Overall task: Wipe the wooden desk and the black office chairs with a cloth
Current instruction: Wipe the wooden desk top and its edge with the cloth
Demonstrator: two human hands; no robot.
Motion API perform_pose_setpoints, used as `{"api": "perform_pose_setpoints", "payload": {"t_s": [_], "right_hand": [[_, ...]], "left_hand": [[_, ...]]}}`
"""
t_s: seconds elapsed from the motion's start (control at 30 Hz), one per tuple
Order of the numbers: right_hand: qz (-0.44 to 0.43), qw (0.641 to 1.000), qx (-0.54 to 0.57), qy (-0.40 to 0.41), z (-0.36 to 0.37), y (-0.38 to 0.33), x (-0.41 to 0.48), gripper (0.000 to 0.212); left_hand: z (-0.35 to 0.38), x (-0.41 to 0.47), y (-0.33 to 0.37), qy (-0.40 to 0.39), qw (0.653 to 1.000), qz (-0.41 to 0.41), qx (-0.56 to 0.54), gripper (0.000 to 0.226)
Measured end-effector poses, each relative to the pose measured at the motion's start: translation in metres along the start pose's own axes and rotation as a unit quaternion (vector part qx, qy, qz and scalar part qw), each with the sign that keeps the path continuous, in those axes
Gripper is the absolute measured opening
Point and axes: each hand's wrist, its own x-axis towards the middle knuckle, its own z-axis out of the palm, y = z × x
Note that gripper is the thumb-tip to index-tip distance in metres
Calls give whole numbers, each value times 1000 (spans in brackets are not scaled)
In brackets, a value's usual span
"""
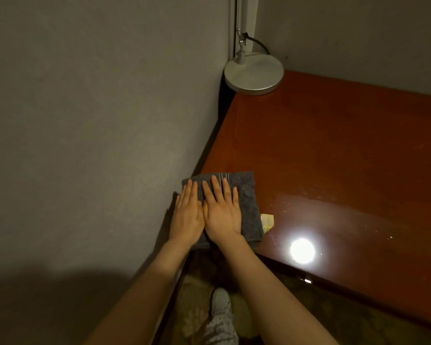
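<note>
Left hand [187,217], right hand [222,215] flat, fingers straight, on grey cloth [246,195] atop desk [334,158]; yellow slip [268,221] unreadable.

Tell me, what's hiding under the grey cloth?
The grey cloth lies on the wooden desk, left hand and right hand flat on top. A small yellowish paper peeks out at its right edge; how far it reaches underneath is covered.

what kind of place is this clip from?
Likely a bedroom or hotel-room desk nook: a wooden desk set against plain walls, a desk lamp in the corner, carpet below.
</note>
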Motion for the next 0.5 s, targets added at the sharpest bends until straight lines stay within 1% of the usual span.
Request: {"api": "perform_pose_setpoints", "payload": {"t_s": [0.07, 0.17, 0.2, 0.23, 0.33, 0.4, 0.5], "right_hand": [[0, 1000, 13, 5, -1, 1, -1, 74], [-2, 1000, 16, -11, -3, 8, -1, 54], [-3, 1000, 17, -15, -3, 12, -2, 52], [-7, 1000, 16, -11, -4, 15, -4, 54], [-18, 1000, 14, 2, -9, 30, -11, 73], [-12, 1000, 12, -2, -14, 47, -19, 76], [2, 1000, 2, 10, -24, 74, -31, 74]], "left_hand": [[5, 0, -2, 21, 1000, 5, 18, 52], [10, 0, 1, 21, 999, -9, 43, 52], [11, 0, 4, 16, 998, -14, 53, 52], [12, -1, 8, 14, 998, -18, 58, 53], [17, -6, 26, 13, 997, -27, 68, 53], [25, -9, 43, 4, 997, -24, 74, 53], [39, -13, 70, -4, 997, -15, 77, 53]]}}
